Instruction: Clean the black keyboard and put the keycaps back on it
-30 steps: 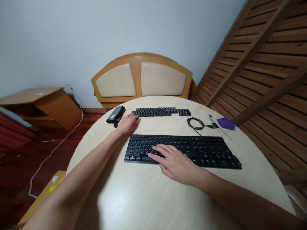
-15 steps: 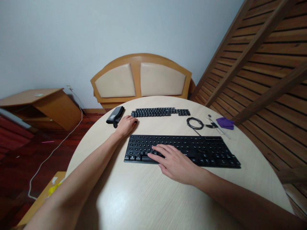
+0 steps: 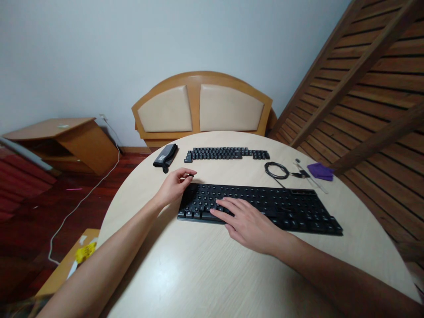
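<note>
A black keyboard lies on the round table, most of its keycaps off and only a few in the bottom row at its left end. Above its upper left corner is my left hand, thumb and fingers pinching a small black keycap. My right hand rests across the middle of the keyboard, fingers spread and holding nothing. Farther back, loose black keycaps stand in rows. Left of them lies a folded black and grey pouch.
The keyboard's coiled black cable is behind it on the right. Beside the cable are a thin clear-handled tool and a purple cloth. A wooden headboard stands behind the round table; a slatted wooden screen rises at the right.
My left hand has come from the left end of the keycap rows back toward the keyboard, with a keycap pinched. My right hand stays on the keyboard. The view has shifted slightly.
</note>
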`<control>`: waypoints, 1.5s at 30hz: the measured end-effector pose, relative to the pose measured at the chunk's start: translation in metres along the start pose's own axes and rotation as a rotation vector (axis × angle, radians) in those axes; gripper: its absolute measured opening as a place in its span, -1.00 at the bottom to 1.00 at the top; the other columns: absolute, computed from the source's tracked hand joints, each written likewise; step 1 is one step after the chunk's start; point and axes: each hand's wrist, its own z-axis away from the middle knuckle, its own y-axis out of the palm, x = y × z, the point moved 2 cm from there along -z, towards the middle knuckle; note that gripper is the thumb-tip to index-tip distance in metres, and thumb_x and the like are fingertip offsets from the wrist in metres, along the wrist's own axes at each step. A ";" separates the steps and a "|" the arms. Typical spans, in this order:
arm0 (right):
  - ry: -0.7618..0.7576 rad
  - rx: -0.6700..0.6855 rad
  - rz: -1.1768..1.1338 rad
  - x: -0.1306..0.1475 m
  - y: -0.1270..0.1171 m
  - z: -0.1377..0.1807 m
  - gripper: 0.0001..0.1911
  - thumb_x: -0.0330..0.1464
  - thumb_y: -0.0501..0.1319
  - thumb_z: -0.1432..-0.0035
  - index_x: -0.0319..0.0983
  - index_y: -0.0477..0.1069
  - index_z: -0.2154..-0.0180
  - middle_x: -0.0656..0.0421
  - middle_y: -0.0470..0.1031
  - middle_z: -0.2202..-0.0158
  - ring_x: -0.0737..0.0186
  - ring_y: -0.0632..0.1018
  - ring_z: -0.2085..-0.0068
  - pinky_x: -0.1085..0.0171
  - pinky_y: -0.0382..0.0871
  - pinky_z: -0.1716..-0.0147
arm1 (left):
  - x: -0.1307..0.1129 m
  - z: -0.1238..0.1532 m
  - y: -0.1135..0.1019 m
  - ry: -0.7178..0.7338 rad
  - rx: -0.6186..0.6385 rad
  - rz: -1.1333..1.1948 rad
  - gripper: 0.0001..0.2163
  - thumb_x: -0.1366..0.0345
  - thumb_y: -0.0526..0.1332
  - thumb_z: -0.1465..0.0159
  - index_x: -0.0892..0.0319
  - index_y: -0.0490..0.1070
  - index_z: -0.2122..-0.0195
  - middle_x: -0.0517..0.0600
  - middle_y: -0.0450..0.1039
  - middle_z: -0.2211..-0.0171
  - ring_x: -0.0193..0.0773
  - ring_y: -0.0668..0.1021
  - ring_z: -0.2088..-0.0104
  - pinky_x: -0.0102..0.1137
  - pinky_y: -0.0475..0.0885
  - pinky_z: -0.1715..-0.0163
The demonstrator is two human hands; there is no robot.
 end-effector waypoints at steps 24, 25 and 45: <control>-0.001 -0.009 -0.012 0.000 -0.002 0.001 -0.49 -0.44 0.15 -0.32 -0.15 0.31 -0.28 -0.01 0.34 -0.31 -0.03 0.34 -0.30 -0.06 0.29 -0.24 | -0.026 0.013 -0.023 0.056 0.470 -0.007 -0.78 0.20 0.21 -0.35 0.13 0.55 0.07 0.06 0.59 0.09 -0.17 0.61 0.11 -0.23 0.53 0.04; 0.001 -0.006 -0.012 0.000 -0.002 0.001 -0.49 -0.44 0.15 -0.32 -0.14 0.31 -0.28 -0.01 0.34 -0.31 -0.04 0.34 -0.30 -0.07 0.29 -0.24 | -0.027 0.013 -0.023 0.055 0.485 -0.009 -0.78 0.20 0.19 -0.36 0.13 0.56 0.07 0.06 0.59 0.09 -0.17 0.61 0.12 -0.23 0.53 0.03; -0.008 -0.005 -0.014 -0.001 0.000 0.001 -0.48 -0.44 0.15 -0.32 -0.16 0.31 -0.28 -0.02 0.32 -0.32 -0.04 0.33 -0.30 -0.07 0.27 -0.25 | -0.036 0.020 -0.025 0.015 0.579 -0.074 -0.83 0.25 0.28 -0.27 0.10 0.60 0.14 0.02 0.62 0.19 -0.19 0.63 0.23 -0.32 0.55 0.18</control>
